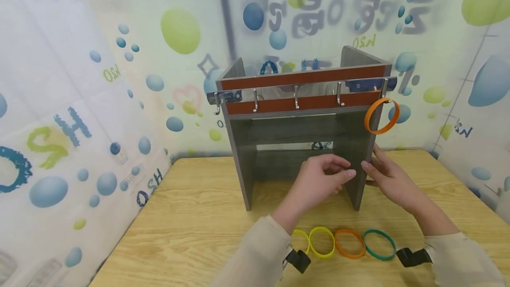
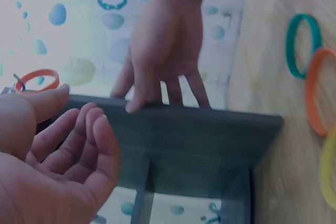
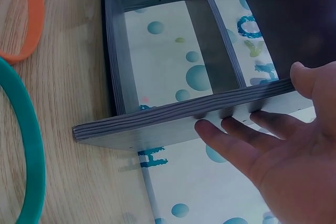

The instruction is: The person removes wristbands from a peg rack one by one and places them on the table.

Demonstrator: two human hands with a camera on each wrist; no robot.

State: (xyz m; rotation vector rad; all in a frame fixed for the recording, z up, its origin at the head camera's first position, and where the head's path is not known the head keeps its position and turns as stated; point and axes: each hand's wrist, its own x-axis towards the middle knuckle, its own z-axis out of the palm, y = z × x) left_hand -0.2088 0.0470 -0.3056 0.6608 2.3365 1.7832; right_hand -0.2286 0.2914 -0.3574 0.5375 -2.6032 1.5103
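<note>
A grey wooden shelf unit (image 1: 295,129) stands upright on the table, with a metal hook rail (image 1: 279,90) across its red-brown front. An orange ring (image 1: 381,116) hangs from the hook at the right end. My right hand (image 1: 392,183) holds the unit's right side panel (image 3: 189,116), thumb at the front edge and fingers along the outer face. In front of that panel, on its inner side, my left hand (image 1: 322,174) hovers with loosely bent fingers and nothing in them. The left wrist view shows its palm and curved fingers (image 2: 79,145).
Near the front of the table (image 1: 191,216) lie a green ring (image 1: 379,257), an orange ring (image 1: 338,247) and two yellow rings (image 1: 322,256) in a row. My left sleeve partly covers the leftmost one. A patterned curtain (image 1: 119,79) surrounds the table behind and at the sides.
</note>
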